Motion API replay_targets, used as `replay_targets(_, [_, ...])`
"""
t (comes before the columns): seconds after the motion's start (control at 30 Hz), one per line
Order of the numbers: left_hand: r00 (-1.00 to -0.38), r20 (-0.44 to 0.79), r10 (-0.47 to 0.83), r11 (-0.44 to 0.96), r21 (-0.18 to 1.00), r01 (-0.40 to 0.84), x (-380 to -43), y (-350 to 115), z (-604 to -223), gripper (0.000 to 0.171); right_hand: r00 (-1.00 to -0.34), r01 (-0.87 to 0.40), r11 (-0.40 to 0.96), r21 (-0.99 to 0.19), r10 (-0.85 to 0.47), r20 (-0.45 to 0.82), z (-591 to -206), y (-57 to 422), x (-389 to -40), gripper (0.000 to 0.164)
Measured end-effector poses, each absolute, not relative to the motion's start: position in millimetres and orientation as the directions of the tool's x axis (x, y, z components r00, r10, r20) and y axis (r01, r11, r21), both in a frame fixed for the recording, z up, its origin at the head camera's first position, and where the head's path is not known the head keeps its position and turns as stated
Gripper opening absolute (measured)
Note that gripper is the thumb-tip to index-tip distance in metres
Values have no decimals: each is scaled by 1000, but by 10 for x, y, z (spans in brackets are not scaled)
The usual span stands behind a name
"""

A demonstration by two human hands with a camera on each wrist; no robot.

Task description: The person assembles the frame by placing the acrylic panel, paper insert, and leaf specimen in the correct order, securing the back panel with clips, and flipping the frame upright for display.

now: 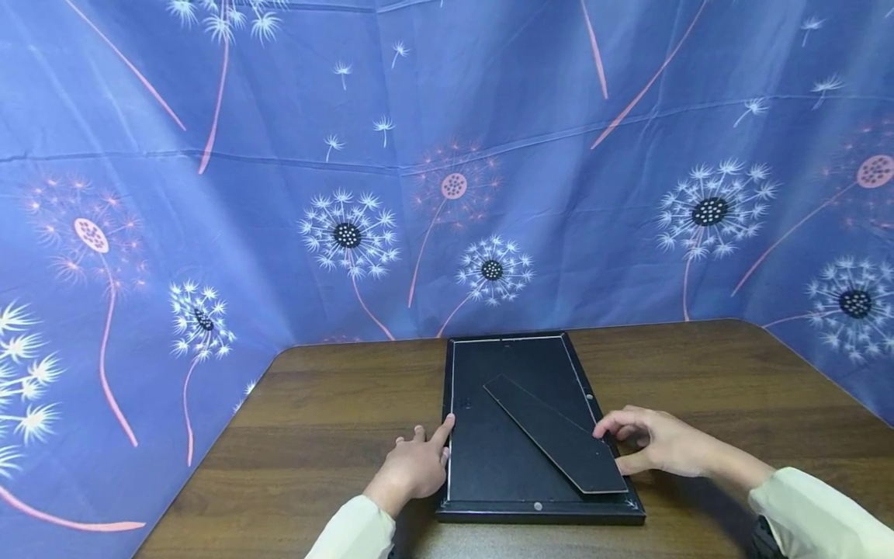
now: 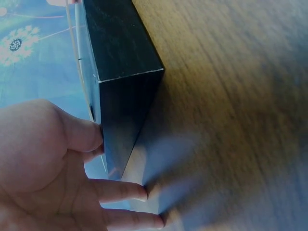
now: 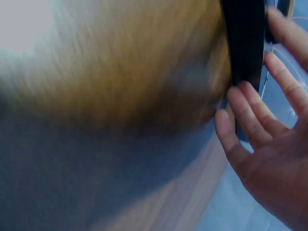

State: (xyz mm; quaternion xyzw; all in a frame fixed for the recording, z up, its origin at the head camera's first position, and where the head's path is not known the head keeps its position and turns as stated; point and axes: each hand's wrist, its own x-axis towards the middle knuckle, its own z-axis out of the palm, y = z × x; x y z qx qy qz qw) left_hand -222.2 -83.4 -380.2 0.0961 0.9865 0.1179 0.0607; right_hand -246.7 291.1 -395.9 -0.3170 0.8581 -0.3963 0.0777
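A black picture frame (image 1: 517, 458) lies back side up on the table, its easel stand (image 1: 559, 435) slanting across the backing. My left hand (image 1: 417, 464) is at the frame's left edge, one fingertip on the rim; in the left wrist view the thumb (image 2: 86, 134) meets the frame's side while other fingers extend straight toward the tabletop. On the opposite side, my right hand (image 1: 663, 442) has its thumb and forefinger close to the stand's edge. Its fingers (image 3: 255, 115) rest along the frame's black side in the right wrist view, fairly straight.
The frame stands on a brown wood-grain table (image 1: 314, 419) with rounded far corners. A blue cloth (image 1: 419, 194) printed with dandelions hangs behind and to both sides of the table. Small metal fasteners (image 1: 538, 506) sit along the frame's rim.
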Motion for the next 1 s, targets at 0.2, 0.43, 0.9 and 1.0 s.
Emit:
replay_targets(0.2, [-976,-87,202,954,243,176,-2219,-860,-3824,48,-819,-506,532,-679,-544,184,-3982,2845,-2392,25])
replay_targets(0.43, [-976,-76,205,951,250,181,-2214,-869,-3839,48,-815,-523,539,-660,-544,201,-3974,2830,-2385,35])
replay_targets(0.9, [-978,-70,195,948,270,169,-2206,-849,-3860,48,-786,-490,460,-741,-601,146,-4007,2928,-2449,47])
replay_targets(1.0, [-981,-82,174,949,281,144,-2215,-834,-3874,49,-759,-502,452,-738,-639,125,-4003,2934,-2436,57])
